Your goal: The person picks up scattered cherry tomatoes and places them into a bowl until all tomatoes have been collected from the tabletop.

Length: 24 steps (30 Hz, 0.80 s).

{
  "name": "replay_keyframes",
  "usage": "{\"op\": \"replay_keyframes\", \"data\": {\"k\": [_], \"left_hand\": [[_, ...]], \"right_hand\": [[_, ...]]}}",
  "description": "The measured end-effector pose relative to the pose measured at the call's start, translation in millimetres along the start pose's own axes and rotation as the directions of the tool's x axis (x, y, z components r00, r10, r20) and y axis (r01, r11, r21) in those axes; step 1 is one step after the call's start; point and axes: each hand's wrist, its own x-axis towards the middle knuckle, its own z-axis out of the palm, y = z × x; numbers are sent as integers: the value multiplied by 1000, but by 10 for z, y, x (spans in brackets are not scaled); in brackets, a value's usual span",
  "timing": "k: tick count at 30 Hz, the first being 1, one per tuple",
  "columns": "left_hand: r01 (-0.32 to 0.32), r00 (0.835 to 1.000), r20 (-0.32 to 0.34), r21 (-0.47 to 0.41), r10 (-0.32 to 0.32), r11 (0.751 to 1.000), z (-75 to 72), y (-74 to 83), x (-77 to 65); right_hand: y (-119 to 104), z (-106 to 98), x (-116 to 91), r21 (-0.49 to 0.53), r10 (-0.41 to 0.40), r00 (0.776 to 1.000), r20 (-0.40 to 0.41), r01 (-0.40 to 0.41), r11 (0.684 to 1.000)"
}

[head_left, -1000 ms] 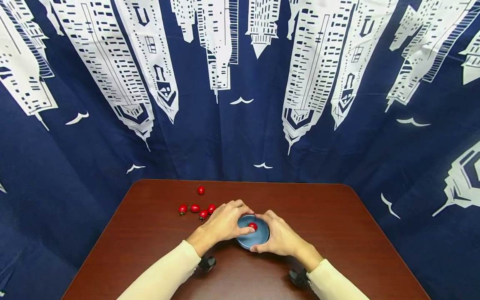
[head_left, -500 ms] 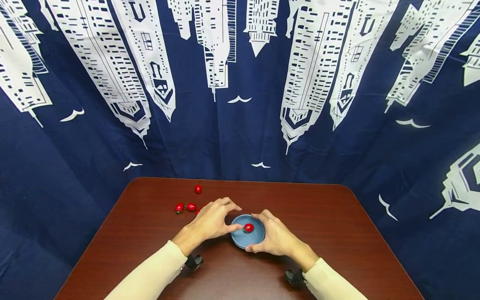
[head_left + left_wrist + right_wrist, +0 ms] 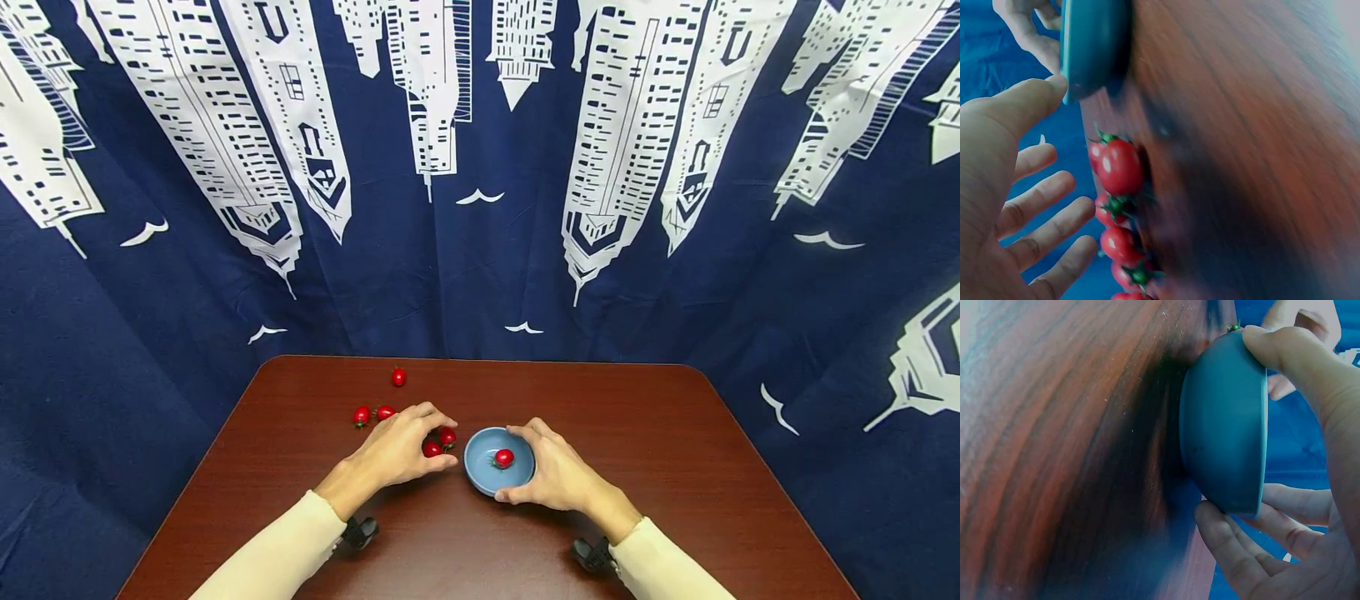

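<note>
A small blue bowl stands on the table with one red cherry tomato inside it. My right hand grips the bowl from the right, thumb on the near side and fingers round the far side. Left of the bowl, my left hand reaches over the table with thumb and fingers spread apart. Between them two cherry tomatoes show in the head view. In the left wrist view the tomatoes lie in a row beyond the spread fingers, green stems on, and the hand holds none.
Further left lie two more tomatoes, and a single tomato sits near the far table edge. The brown table meets a blue curtain with white building prints behind it.
My left hand has drawn back from over the bowl, leftward to the loose tomatoes, and the tomato in the bowl is no longer by its thumb. The right hand keeps its grip on the bowl.
</note>
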Motion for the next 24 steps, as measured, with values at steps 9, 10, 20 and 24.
{"op": "replay_keyframes", "data": {"k": [9, 10, 20, 24], "left_hand": [[40, 999, 14, -33, -40, 999, 34, -182, -171], [32, 999, 12, -46, -32, 998, 39, -197, -179], [-33, 999, 24, -159, 37, 987, 123, -273, -163], [-43, 999, 18, -161, 47, 986, 155, -277, -141]], "right_hand": [[20, 1, -5, -13, 1, 1000, -14, -2, 1000], [21, -1, -3, -15, 1, 1000, -15, -1, 1000], [4, 10, -16, -26, 17, 1000, -5, -17, 1000], [-5, 16, -23, -34, 7, 1000, -29, -8, 999]]}}
